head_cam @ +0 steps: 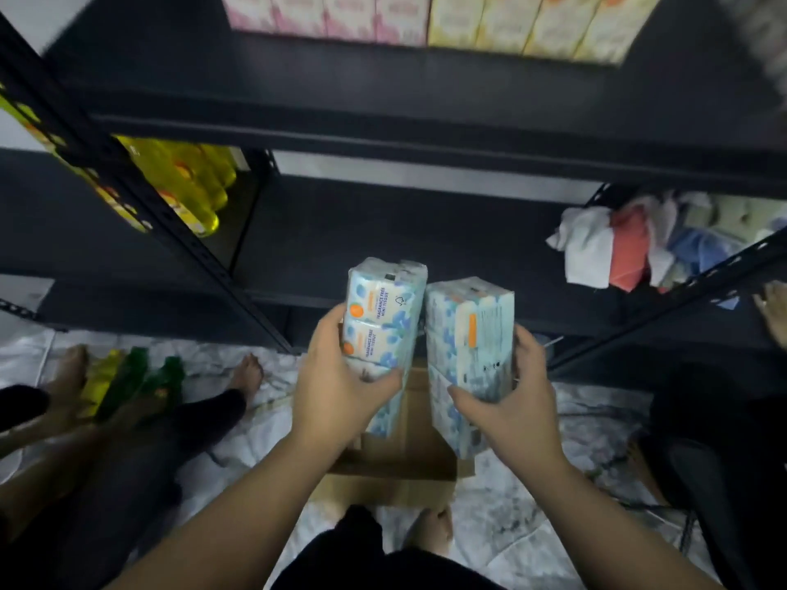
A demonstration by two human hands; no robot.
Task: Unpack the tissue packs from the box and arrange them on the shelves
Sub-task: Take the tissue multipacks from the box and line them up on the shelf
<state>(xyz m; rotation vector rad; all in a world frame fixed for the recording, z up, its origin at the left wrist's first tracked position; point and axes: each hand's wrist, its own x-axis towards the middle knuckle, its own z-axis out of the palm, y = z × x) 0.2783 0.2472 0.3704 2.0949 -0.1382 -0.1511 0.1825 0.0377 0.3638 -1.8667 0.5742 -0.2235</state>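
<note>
left hand [340, 376] grips blue tissue pack [383, 308] | right hand [506, 398] grips second pack [472, 342] | I'd set both upright, side by side, on middle shelf [383, 232]

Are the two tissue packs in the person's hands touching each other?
Cannot tell. In the head view the left pack and the right pack nearly meet at their top corners, with no plain gap or contact.

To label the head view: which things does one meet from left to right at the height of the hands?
Green bottles → left hand → left tissue pack → right tissue pack → right hand.
</note>
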